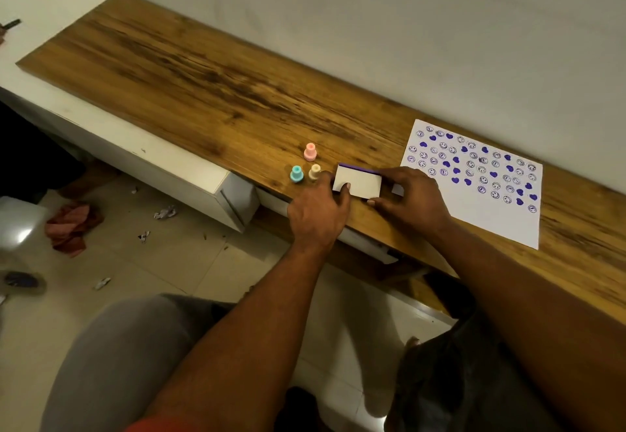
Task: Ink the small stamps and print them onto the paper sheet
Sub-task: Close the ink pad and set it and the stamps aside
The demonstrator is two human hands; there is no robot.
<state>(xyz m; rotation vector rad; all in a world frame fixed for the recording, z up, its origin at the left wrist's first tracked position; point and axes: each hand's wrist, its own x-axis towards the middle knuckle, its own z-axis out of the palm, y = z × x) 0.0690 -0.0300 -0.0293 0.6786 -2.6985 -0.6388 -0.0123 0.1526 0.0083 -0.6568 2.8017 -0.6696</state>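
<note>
A small ink pad case [358, 181], white with a purple strip along its far edge, sits on the wooden tabletop [203, 69]. My left hand [316, 214] grips its left side, thumb on the lid. My right hand [411, 196] holds its right side, fingers curled round the edge. Three small stamps stand upright just left of the case: a pink stamp [310, 151], a teal stamp [296, 173] and a cream stamp [314, 172]. The paper sheet [474, 214] lies to the right, covered with several purple hearts and smiley prints.
The table runs along a pale wall. A white cabinet [189, 174] stands below its front edge. A reddish cloth [72, 225] and paper scraps [165, 211] lie on the tiled floor at the left. My knees are under the table edge.
</note>
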